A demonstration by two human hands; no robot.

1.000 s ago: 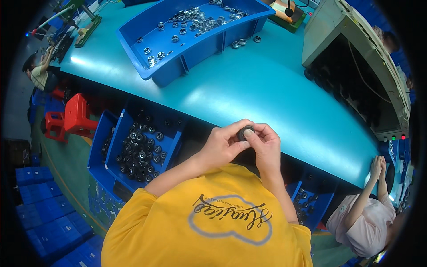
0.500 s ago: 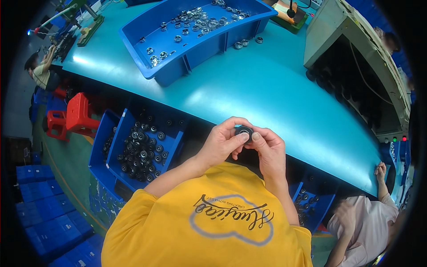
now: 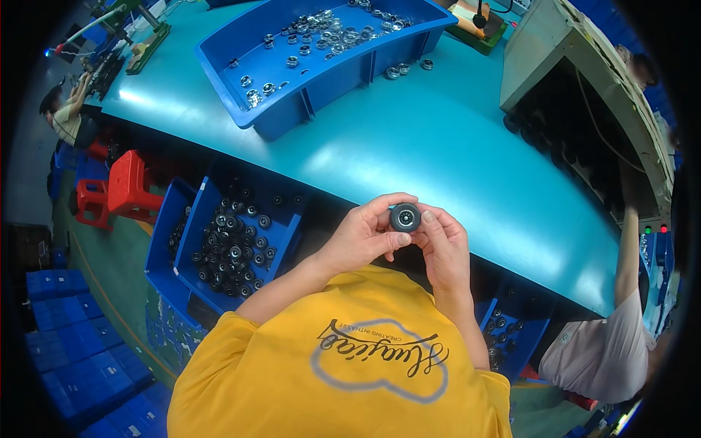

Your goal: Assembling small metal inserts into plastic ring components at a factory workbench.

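A small black wheel (image 3: 405, 217) with a silver-ringed hub is held up between my two hands, its round face turned toward me. My left hand (image 3: 367, 228) grips its left side, with the thumb below the rim and a finger behind. Fingers of my right hand (image 3: 442, 244) close on its right edge, the thumb against the rim. Both hands are just in front of the near edge of the teal table (image 3: 350, 157). Beyond them, a large blue tray (image 3: 336, 87) on the table holds many shiny clear-and-silver wheel hubs (image 3: 332, 36).
Left of me a blue bin (image 3: 191, 244) holds black wheels; another bin (image 3: 531, 343) is at my right. A beige machine housing (image 3: 537, 55) stands at the right, where a co-worker's arm (image 3: 628, 252) reaches in. Red stools (image 3: 131, 186) stand left.
The wheel has been tilted so its hub face shows fully, and my left thumb has slid off its face to below it. The co-worker's arm at right has reached into the housing.
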